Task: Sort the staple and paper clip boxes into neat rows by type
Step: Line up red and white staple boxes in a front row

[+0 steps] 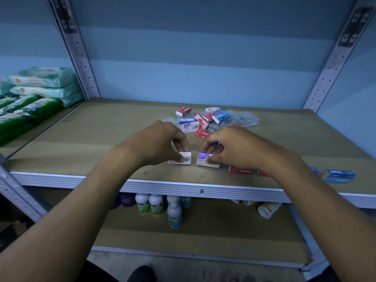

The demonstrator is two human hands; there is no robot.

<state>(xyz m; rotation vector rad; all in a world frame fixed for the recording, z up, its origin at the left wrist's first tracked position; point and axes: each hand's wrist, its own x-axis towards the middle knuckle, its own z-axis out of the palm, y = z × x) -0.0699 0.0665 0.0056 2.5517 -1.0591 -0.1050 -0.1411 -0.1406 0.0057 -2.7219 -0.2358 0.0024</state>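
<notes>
Fingers point(184, 148) pinching white staple boxes point(180, 158), both hands

light: dim, bluish cast lying over everything | shadows: soft, pooling under the shelf point(142, 181) | edges: uprights bowing outward from wide-angle distortion | focus: corners blurring slightly

The right hand point(227, 147) hides part of a red staple box point(262, 173); print on the green packs point(24, 112) is blurred, cut off at the left edge.
</notes>
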